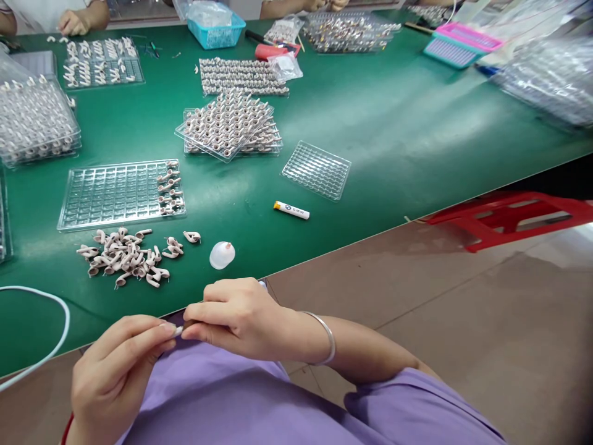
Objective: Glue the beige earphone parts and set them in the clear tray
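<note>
Holding a small white piece (178,332), mostly hidden by fingertips, in a pinch of the left hand (118,364), close to the near edge of the green-topped bench (393,142) and above a purple garment (222,395). Meeting it there with the bunched fingertips of the right hand (241,315); impossible to tell whether clamped on it too. Facing, just inside the near edge, a loose pile of beige, curved, hollow-headed pieces (127,256), lying between the hands and a clear plastic celled tray (109,194) with more such pieces along its right end. Having also, near the right hand, a translucent white domed object (221,256), then a white tube with an orange end (291,210) and a smaller clear ribbed tray (317,170) farther in. Seeing beyond these a crooked stack of filled clear trays (227,127), and toward the far edge a bright blue plastic basket (217,34) and a co-worker's hand (74,22). Crossing the bench's near left corner, a looped white cable (67,316); crowding its right side, shiny clear plastic packaging (551,80).
</note>
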### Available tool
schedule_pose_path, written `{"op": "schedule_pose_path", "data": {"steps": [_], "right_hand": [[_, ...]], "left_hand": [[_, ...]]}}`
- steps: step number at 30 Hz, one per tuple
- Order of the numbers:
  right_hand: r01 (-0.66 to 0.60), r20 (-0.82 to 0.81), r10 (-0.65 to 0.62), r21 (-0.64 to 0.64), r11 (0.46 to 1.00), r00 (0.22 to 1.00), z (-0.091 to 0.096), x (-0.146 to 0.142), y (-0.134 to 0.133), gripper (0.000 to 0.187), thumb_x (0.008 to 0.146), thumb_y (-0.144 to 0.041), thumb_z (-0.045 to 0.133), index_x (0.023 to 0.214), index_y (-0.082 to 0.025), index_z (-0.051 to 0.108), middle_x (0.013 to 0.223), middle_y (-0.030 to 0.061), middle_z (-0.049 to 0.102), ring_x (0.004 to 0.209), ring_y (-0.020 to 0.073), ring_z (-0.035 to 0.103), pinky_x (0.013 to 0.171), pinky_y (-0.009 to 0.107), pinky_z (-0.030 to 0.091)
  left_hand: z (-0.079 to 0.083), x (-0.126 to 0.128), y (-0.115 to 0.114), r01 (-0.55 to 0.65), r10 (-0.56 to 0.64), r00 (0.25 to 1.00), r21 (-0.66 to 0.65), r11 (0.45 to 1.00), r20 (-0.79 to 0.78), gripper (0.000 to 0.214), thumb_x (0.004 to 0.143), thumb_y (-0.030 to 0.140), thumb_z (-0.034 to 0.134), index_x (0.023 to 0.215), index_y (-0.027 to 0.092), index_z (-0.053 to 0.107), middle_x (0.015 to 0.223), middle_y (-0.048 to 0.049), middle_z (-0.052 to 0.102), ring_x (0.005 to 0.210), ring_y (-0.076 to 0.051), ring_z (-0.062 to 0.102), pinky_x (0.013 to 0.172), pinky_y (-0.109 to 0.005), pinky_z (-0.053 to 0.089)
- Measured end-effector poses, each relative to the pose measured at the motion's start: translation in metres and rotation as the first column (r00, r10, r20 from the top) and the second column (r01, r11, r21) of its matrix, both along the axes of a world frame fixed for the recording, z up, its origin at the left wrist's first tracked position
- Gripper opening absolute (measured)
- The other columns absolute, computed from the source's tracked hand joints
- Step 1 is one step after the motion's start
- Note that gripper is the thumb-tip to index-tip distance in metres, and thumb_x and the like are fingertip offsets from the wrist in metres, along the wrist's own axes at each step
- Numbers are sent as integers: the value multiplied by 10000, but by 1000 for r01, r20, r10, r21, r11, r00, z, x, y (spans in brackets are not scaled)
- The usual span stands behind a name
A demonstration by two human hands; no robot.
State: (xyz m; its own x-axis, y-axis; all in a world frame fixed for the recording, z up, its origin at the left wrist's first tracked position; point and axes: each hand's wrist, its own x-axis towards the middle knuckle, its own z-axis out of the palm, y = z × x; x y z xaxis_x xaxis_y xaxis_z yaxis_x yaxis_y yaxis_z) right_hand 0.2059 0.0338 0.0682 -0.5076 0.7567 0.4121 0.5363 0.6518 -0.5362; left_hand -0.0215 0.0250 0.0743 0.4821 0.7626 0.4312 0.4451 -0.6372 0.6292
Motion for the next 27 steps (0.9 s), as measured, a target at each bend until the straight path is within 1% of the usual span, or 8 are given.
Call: {"op": "schedule_pose_path", "data": {"steps": [7, 14, 20, 27], "right_hand": [[9, -39, -9, -16, 1000, 999, 1, 0, 0, 383, 1003, -421, 439, 906, -181, 721, 617, -15, 544, 564, 85, 474, 538, 213, 318], [18, -48, -19, -11, 1000, 999, 1, 0, 0, 396, 999, -422, 447, 861, -178, 727, 597, -20, 524, 550, 83, 459, 522, 216, 303], [-7, -10, 7, -24, 1000, 1000, 1, 1, 0, 395, 1001, -418, 443, 844, -186, 721, 595, -23, 521, 546, 79, 471, 520, 219, 308], [-26, 19, 27, -39, 999, 999, 1, 4, 1, 377, 991, -420, 463, 822, -193, 712, 584, -26, 519, 534, 78, 465, 506, 221, 279]], "left_hand": [[0, 0, -2, 0, 0, 1000, -10, 1000, 23, 314, 830, 2, 606, 1048, 212, 687, 946, -9, 704, 863, -124, 672, 720, -200, 552], [0, 0, -2, -1, 1, 1000, -7, 1000, 22, 302, 825, 5, 617, 1036, 210, 688, 941, -6, 705, 856, -126, 674, 715, -205, 553], [2, 2, -2, 0, 0, 1000, 7, 1000, 15, 295, 824, 12, 620, 1027, 214, 690, 926, -4, 709, 843, -126, 676, 710, -208, 553], [0, 1, -2, 1, -1, 1000, 27, 1000, -3, 322, 830, 14, 599, 1048, 231, 696, 939, -14, 719, 841, -142, 687, 705, -222, 560]]}}
